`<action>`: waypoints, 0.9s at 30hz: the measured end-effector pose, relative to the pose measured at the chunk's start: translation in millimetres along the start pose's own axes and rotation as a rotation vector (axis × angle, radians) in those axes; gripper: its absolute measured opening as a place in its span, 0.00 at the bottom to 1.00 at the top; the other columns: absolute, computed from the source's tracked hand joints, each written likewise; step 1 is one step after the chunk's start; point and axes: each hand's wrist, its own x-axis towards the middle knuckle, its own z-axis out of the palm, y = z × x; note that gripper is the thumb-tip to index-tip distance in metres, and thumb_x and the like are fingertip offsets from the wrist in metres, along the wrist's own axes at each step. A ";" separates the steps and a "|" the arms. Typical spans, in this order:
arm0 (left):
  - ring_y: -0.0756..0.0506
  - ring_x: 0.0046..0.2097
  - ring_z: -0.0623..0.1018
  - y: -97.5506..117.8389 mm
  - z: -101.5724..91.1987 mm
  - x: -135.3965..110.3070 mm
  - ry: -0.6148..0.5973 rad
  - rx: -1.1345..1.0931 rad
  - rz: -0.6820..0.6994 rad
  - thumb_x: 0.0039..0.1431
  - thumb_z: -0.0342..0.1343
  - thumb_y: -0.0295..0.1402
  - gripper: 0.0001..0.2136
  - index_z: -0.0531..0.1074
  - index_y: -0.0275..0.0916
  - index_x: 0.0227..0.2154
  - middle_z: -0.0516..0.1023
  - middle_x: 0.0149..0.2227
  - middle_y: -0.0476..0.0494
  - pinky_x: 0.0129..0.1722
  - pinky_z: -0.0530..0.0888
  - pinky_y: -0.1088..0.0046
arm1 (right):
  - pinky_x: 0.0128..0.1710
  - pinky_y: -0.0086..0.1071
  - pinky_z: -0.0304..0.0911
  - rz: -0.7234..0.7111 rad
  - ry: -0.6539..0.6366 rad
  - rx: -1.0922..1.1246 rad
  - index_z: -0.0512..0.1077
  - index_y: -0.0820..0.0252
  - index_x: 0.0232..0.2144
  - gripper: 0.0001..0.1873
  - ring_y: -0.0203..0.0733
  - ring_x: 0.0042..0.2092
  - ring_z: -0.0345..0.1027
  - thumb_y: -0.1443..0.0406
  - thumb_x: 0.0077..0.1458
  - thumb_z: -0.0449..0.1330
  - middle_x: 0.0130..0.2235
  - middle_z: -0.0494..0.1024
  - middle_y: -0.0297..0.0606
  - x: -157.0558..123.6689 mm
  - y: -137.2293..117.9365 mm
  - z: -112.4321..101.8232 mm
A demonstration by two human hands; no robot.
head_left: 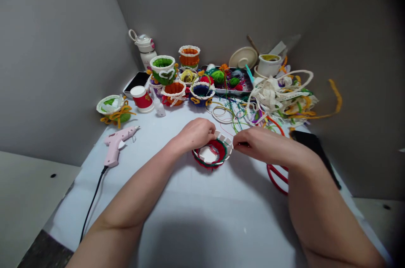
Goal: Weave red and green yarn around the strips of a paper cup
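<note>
A paper cup (226, 159) cut into upright white strips, woven round with red and green yarn, stands on the table in front of me with its opening up. My left hand (198, 133) grips the far left of its rim, fingers curled over the strips. At the cup's right edge, the fingers of my right hand (253, 143) are pinched together close to the strips. What they hold is hidden, though a thin reddish strand runs near the fingertips. Red-handled scissors (277, 178) lie partly under my right forearm.
A pink glue gun (118, 143) with a black cord lies at left. Behind stand finished woven cups (174, 93), a red-and-white paper cup (142, 99), a glue bottle (159, 107) and a tray of yarn balls (218, 76). Tangled trimmings (272, 95) and a black phone (311, 146) are at right.
</note>
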 end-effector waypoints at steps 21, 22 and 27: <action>0.47 0.35 0.75 9.9 5.4 0.6 -0.070 -0.102 0.158 0.56 0.55 0.29 0.08 0.79 0.37 0.31 0.80 0.32 0.44 0.35 0.66 0.73 | 0.27 0.30 0.47 0.083 -0.089 -0.068 0.76 0.58 0.28 0.12 0.37 0.29 0.65 0.68 0.54 0.52 0.27 0.77 0.39 15.6 -1.7 8.7; 0.47 0.35 0.75 8.1 5.5 1.0 -0.063 -0.096 0.145 0.56 0.55 0.30 0.07 0.79 0.37 0.30 0.80 0.32 0.43 0.36 0.67 0.73 | 0.27 0.30 0.46 0.086 -0.079 -0.074 0.76 0.59 0.27 0.12 0.37 0.28 0.64 0.68 0.54 0.52 0.26 0.76 0.39 14.7 -1.7 6.9; 0.47 0.33 0.74 5.0 3.0 -0.3 0.013 -0.055 0.079 0.58 0.53 0.32 0.09 0.78 0.36 0.29 0.79 0.31 0.42 0.34 0.65 0.72 | 0.28 0.30 0.50 0.050 -0.049 0.017 0.78 0.57 0.32 0.14 0.36 0.29 0.66 0.66 0.58 0.52 0.30 0.78 0.37 6.3 1.0 -1.7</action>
